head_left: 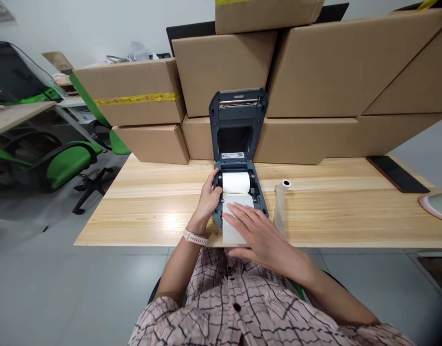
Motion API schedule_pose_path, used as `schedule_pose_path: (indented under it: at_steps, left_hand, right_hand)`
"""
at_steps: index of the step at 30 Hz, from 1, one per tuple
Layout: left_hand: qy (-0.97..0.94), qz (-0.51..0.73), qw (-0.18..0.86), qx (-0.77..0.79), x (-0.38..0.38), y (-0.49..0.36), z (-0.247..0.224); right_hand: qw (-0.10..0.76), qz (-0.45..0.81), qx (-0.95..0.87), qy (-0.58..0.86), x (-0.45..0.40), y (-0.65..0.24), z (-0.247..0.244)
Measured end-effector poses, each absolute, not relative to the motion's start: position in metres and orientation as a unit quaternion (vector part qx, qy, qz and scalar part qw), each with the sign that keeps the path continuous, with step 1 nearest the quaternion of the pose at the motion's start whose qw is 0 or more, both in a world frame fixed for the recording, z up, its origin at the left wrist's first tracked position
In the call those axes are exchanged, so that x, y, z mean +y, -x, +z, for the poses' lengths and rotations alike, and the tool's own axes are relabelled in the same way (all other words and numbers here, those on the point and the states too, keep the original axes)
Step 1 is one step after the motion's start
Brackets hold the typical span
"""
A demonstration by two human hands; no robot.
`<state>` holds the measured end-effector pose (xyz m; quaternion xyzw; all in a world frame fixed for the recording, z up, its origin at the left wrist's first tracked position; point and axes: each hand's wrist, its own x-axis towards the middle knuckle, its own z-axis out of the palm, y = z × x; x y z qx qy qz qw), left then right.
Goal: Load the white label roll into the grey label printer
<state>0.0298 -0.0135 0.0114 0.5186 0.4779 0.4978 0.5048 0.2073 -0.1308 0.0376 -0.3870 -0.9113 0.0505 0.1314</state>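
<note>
A dark grey label printer (239, 129) stands on the wooden table with its lid raised. Inside its base sits a white paper roll (236, 182), and a white paper strip (232, 234) runs from it over the front edge. My left hand (207, 199) is at the printer's left side, thumb near the roll holder and fingers along the outer edge, gripping the printer. My right hand (255, 230) lies over the strip with its fingers stretched out. Right of the printer, a small roll (286, 183) has a translucent strip (279, 209) trailing toward the table's front edge.
Stacked cardboard boxes (314, 72) line the back of the wooden table (141, 206). A black phone (397, 174) lies at the right, near a green and pink object (437, 205) at the edge. Green office chairs (67, 163) stand on the left.
</note>
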Motion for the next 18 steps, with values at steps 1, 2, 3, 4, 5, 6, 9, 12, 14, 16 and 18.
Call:
schedule_pose_path:
  at_steps: [1, 2, 3, 4, 5, 6, 9, 12, 14, 16, 18]
  left_hand:
    - [-0.516, 0.499, 0.509, 0.475, -0.014, -0.03, 0.012]
    - [-0.511, 0.498, 0.519, 0.47, -0.016, -0.029, 0.012]
    - [-0.506, 0.497, 0.533, 0.463, -0.017, -0.029, 0.012]
    - [-0.5, 0.494, 0.548, 0.454, -0.019, -0.028, 0.012]
    - [-0.494, 0.491, 0.564, 0.445, -0.022, -0.027, 0.012]
    - [-0.488, 0.488, 0.576, 0.438, -0.026, -0.027, 0.011]
    - [-0.477, 0.488, 0.59, 0.432, -0.042, -0.026, 0.011]
    - [-0.475, 0.494, 0.587, 0.431, -0.061, -0.027, 0.014]
    - [-0.47, 0.5, 0.588, 0.428, -0.071, -0.027, 0.016]
    - [-0.459, 0.501, 0.597, 0.427, -0.08, -0.027, 0.018]
    - [-0.453, 0.497, 0.602, 0.43, -0.089, -0.027, 0.021]
  right_hand:
    - [0.135, 0.049, -0.912, 0.385, -0.13, -0.208, 0.037]
    - [0.139, 0.048, -0.912, 0.383, -0.13, -0.209, 0.036]
    - [0.144, 0.047, -0.912, 0.382, -0.13, -0.21, 0.035]
    - [0.149, 0.047, -0.911, 0.381, -0.129, -0.21, 0.033]
    - [0.153, 0.047, -0.911, 0.381, -0.129, -0.209, 0.032]
    - [0.155, 0.05, -0.91, 0.381, -0.129, -0.209, 0.03]
    - [0.161, 0.069, -0.909, 0.38, -0.129, -0.209, 0.029]
    - [0.165, 0.119, -0.916, 0.347, -0.128, -0.224, 0.042]
    - [0.18, 0.178, -0.919, 0.301, -0.119, -0.242, 0.06]
    - [0.255, 0.212, -0.897, 0.294, -0.097, -0.262, 0.083]
    - [0.415, 0.15, -0.821, 0.361, -0.059, -0.276, 0.106]
